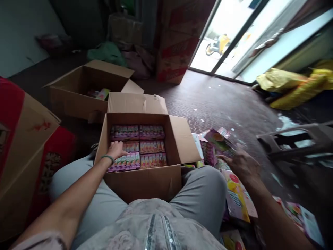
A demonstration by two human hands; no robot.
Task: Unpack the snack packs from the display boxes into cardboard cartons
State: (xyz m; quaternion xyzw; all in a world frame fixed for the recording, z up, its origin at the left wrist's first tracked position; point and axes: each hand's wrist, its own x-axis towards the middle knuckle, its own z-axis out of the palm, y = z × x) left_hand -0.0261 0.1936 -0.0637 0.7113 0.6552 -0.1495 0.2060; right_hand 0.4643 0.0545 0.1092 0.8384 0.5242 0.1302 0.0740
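A: Where's the purple fruit-printed pack?
B: Just right of the open carton, gripped in the right hand, which is a bit blurred.

A: And the left hand?
B: Well apart from the right, inside the carton at its left wall, over the purple packs. I can't tell whether it's gripping any. A green bracelet circles that wrist.

A: What else is in there?
B: Orange-pink packs fill the near right part of the carton.

A: Around it?
B: A yellow-and-pink grapefruit pack lies to its near right. Beyond its far left corner sits a second open carton; farther behind stand stacked red-marked boxes. Yellow sacks lie well off to its far right.
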